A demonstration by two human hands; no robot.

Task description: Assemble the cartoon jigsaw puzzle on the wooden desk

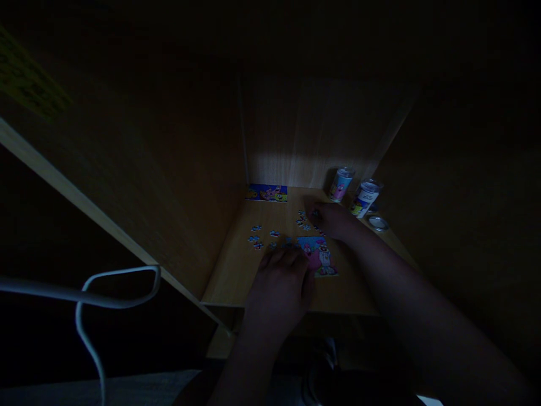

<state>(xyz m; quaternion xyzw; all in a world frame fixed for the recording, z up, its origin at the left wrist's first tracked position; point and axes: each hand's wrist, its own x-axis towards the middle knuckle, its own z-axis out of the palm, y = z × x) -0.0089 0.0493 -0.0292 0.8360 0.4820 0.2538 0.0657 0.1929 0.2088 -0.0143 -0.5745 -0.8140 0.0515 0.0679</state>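
A partly assembled jigsaw puzzle [323, 256] with pink and blue cartoon figures lies near the front of the wooden shelf. My left hand [281, 276] rests over its left side, fingers lying forward and the thumb apart along the puzzle's edge. Farther back, my right hand [333, 219] has its fingertips pinched together, with what looks like a small puzzle piece [315, 213] at them. Loose puzzle pieces [303, 221] lie just left of that hand. More loose pieces [254, 239] are scattered to the left of my left hand. Dim light blurs the fine detail.
A finished cartoon puzzle strip [267, 193] lies against the back panel. Two printed cans [341, 185] [364, 200] stand at the back right, beside a round metal lid [378, 223]. Cabinet walls enclose both sides. A white cable [91, 296] hangs at left.
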